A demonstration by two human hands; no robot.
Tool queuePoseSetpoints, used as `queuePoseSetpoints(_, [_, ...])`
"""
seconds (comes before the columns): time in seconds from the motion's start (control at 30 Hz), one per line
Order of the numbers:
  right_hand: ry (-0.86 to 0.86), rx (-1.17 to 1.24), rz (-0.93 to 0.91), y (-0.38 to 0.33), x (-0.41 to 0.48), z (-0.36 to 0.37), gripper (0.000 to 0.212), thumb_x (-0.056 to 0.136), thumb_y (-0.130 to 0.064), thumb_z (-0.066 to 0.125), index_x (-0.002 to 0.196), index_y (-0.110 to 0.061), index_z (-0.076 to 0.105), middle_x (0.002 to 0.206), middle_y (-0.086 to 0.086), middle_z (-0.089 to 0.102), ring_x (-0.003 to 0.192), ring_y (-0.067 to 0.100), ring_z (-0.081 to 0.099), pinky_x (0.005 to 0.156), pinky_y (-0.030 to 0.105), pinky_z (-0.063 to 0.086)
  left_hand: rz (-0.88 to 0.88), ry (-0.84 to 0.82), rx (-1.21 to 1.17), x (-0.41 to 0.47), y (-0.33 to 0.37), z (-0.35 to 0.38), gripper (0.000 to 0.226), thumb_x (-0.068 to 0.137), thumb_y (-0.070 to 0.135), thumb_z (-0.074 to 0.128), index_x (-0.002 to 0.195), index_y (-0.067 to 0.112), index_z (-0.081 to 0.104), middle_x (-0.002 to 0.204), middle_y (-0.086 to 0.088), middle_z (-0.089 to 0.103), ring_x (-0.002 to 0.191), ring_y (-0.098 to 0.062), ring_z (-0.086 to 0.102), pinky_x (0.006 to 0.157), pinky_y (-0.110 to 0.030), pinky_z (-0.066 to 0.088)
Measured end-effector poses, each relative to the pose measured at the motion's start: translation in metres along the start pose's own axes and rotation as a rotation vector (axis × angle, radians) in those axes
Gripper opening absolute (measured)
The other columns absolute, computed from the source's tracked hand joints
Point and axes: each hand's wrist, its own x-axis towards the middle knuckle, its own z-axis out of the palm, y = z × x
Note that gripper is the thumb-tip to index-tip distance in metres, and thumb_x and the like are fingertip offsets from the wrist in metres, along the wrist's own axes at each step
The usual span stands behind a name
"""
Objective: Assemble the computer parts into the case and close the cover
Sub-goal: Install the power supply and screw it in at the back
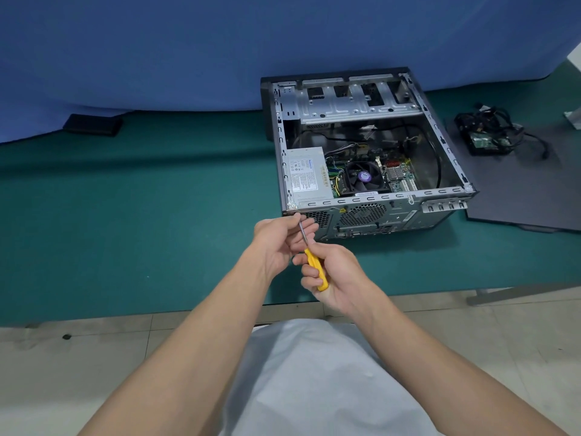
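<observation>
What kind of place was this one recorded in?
Likely a staged repair or recording bench, not a home: green covered table against a blue cloth backdrop, with an open computer case, loose cables and a yellow screwdriver.

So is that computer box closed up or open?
Open. The case has no cover on its upward side: the power supply and fan show inside. A dark panel, possibly the cover, lies flat beside it.

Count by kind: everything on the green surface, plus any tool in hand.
Computer case: 1
Cover panel: 1
Cable bundle: 1
Black block: 1
Pale item, cut off at right edge: 1
Screwdriver, in hand: 1
Total: 6
</observation>
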Motion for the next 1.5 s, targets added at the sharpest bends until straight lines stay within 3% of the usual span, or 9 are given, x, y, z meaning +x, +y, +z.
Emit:
queuePoseSetpoints(0.17, [0.150,-0.225,-0.089,0.012,0.002,0.001,0.022,0.093,-0.029,0.061,0.091,-0.008,0.058,0.069,0.009,0.059,0.049,0.012,0.046,0.040,0.021,0.036,0.072,0.081,0.041,0.002,-0.001,0.003,0.004,0.090,-0.004,0.061,0.088,-0.007,0.062,0.071,-0.018,0.072,0.064,-0.021,0.073,0.055,-0.024,0.058])
queuePoseSetpoints(0.3, [0.313,-0.415,-0.203,0.018,0.005,0.003,0.022,0.093,-0.026,0.062,0.081,-0.008,0.059,0.067,0.006,0.056,0.049,0.012,0.046,0.040,0.022,0.034,0.122,0.111,0.037,0.003,-0.004,0.003,0.005,0.086,-0.004,0.066,0.083,-0.006,0.064,0.069,-0.016,0.071,0.062,-0.020,0.072,0.053,-0.022,0.055])
queuePoseSetpoints(0.53, [0.035,0.165,0.049,0.013,0.003,0.010,0.030,0.101,-0.024,0.044,0.082,-0.005,0.057,0.059,0.004,0.048,0.040,0.008,0.036,0.033,0.016,0.024,0.003,0.007,0.045,0.000,0.003,0.000,0.010,0.092,0.003,0.062,0.093,-0.006,0.063,0.082,-0.020,0.073,0.062,-0.020,0.072,0.036,-0.018,0.042])
queuePoseSetpoints(0.7, [0.173,-0.125,-0.082,0.018,-0.003,0.010,0.028,0.088,-0.032,0.068,0.082,-0.006,0.060,0.064,0.008,0.054,0.048,0.013,0.048,0.040,0.020,0.037,0.049,0.066,0.006,0.002,0.002,0.002,0.005,0.087,-0.006,0.064,0.088,-0.010,0.063,0.069,-0.020,0.071,0.061,-0.022,0.072,0.049,-0.020,0.054])
queuePoseSetpoints(0.8, [0.244,-0.256,-0.159,0.021,-0.003,0.009,0.021,0.093,-0.022,0.062,0.081,-0.004,0.060,0.066,0.005,0.053,0.047,0.009,0.045,0.040,0.019,0.034,0.079,0.084,-0.018,0.002,-0.001,0.004,0.006,0.083,-0.007,0.068,0.080,-0.008,0.063,0.065,-0.018,0.070,0.061,-0.022,0.072,0.052,-0.021,0.055])
queuePoseSetpoints(1.0, [0.045,0.189,0.068,0.014,-0.002,0.008,0.032,0.100,-0.029,0.047,0.079,-0.007,0.058,0.058,0.000,0.044,0.038,0.006,0.027,0.036,0.017,0.019,-0.044,-0.032,0.024,-0.001,0.006,0.000,0.007,0.092,0.001,0.059,0.093,-0.005,0.063,0.085,-0.020,0.073,0.069,-0.024,0.073,0.042,-0.022,0.051])
queuePoseSetpoints(1.23, [0.292,-0.249,-0.168,0.021,-0.005,0.010,0.017,0.092,-0.021,0.064,0.086,-0.005,0.062,0.068,0.005,0.055,0.047,0.009,0.044,0.039,0.020,0.032,0.026,0.077,-0.010,0.002,0.002,0.004,0.006,0.083,-0.008,0.067,0.084,-0.009,0.062,0.069,-0.020,0.071,0.066,-0.026,0.073,0.055,-0.024,0.056])
queuePoseSetpoints(1.4, [0.102,0.141,0.036,0.016,-0.001,0.010,0.031,0.100,-0.028,0.047,0.084,-0.003,0.059,0.058,0.001,0.047,0.039,0.007,0.033,0.037,0.018,0.024,-0.041,-0.020,-0.018,0.002,0.006,0.000,0.006,0.090,-0.002,0.061,0.091,-0.008,0.062,0.082,-0.021,0.073,0.075,-0.028,0.073,0.064,-0.027,0.060])
queuePoseSetpoints(1.5, [0.088,0.145,0.085,0.019,0.002,0.011,0.034,0.099,-0.034,0.047,0.086,-0.004,0.059,0.059,0.002,0.050,0.041,0.009,0.036,0.037,0.019,0.027,-0.045,0.012,-0.004,0.003,0.008,-0.001,0.007,0.092,-0.003,0.059,0.089,-0.009,0.062,0.077,-0.020,0.072,0.071,-0.026,0.073,0.059,-0.025,0.058])
